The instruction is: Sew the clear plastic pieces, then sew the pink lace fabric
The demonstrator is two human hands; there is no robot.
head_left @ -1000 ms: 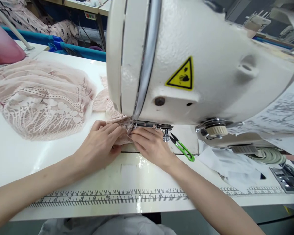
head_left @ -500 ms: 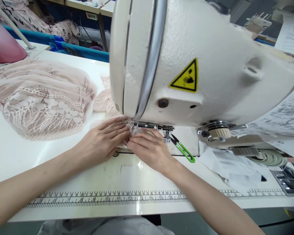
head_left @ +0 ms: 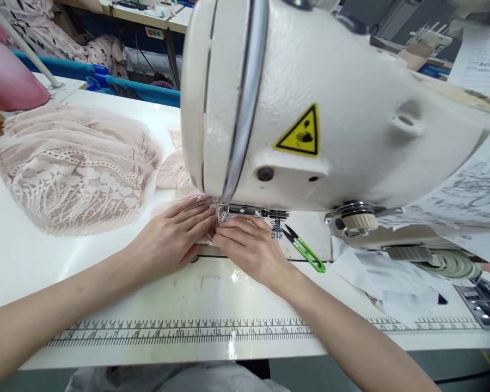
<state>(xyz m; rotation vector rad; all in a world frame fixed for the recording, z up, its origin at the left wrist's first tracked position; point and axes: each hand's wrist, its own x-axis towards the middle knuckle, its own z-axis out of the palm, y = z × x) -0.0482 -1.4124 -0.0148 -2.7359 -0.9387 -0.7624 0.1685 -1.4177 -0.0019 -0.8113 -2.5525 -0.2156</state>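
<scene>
Pale pink lace fabric (head_left: 221,213) lies under the needle area of a white sewing machine (head_left: 294,71). My left hand (head_left: 173,231) rests on it from the left, fingers stretched out and flat, just left of the presser foot. On the other side, my right hand (head_left: 249,242) has its fingers close together at the lace's near edge, seemingly gripping it; its thumb is hidden. The fingertips of both hands almost meet. The needle tip is hard to make out. More of the pink fabric (head_left: 171,171) runs back behind the machine head.
A heap of pink lace and mesh (head_left: 77,169) lies at left. Green thread snips (head_left: 306,251) sit right of my right hand, near white paper scraps (head_left: 392,286). A printed ruler (head_left: 179,333) runs along the front table edge (head_left: 147,362). A pink rounded object (head_left: 16,76) stands far left.
The view has shifted slightly, so the machine head appears a little further left. Both hands keep nearly the same place on the lace, with no clear change in grip.
</scene>
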